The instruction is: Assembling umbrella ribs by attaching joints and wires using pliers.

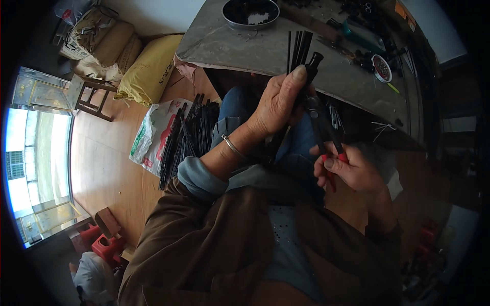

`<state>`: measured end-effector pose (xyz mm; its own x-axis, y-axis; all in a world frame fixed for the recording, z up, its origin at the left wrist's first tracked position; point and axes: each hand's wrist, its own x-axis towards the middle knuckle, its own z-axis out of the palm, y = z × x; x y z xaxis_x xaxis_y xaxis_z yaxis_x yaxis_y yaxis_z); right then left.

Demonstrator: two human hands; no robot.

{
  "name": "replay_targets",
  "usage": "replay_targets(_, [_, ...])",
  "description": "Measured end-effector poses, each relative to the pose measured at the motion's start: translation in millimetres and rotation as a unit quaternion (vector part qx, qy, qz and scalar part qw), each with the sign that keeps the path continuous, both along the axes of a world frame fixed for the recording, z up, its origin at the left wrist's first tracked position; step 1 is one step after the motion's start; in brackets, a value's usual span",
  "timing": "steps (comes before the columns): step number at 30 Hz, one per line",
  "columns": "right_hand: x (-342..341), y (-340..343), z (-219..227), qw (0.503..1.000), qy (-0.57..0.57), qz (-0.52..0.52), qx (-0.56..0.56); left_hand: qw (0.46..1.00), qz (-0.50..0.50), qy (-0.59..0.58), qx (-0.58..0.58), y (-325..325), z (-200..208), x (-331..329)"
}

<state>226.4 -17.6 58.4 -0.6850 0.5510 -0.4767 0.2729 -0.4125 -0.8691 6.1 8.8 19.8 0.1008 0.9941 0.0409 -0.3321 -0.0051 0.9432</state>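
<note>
My left hand [280, 94], with a metal bangle at its wrist, is raised near the table's front edge. Its fingers are closed around a bundle of thin black rods [302, 45] pointing up. Under the thumb, beside the rods, shows a black cylindrical piece with a flanged end [316, 60]. My right hand [352, 171] grips the red handles of long black pliers [320, 125]. The pliers' head reaches up to just beside my left fingers. Whether its jaws hold anything is hidden there.
A grey table [204, 46] carries a round metal bowl [224, 19] of black parts and a small white-rimmed bowl [389, 71]. Many black rods [186, 137] lie on a white sack [153, 132] on the floor. Beyond are a yellow sack [153, 76] and a wooden stool [92, 108].
</note>
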Motion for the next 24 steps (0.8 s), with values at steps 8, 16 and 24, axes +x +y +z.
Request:
replay_targets(8, [6.7, 8.2, 7.6, 0.993, 0.054, 0.029, -0.098, 0.999, -0.048, -0.006, -0.013, 4.6, 1.9, -3.8])
replay_targets(16, [-6.9, -1.5, 2.1, 0.991, 0.05, 0.001, -0.126, 0.999, -0.035, -0.027, -0.03, 4.0, 0.8, -3.2])
replay_targets(24, [-38.6, -23.2, -15.8, 0.978, 0.085, -0.088, -0.171, 0.998, 0.064, 0.016, -0.005, 11.3, -1.1, 5.0])
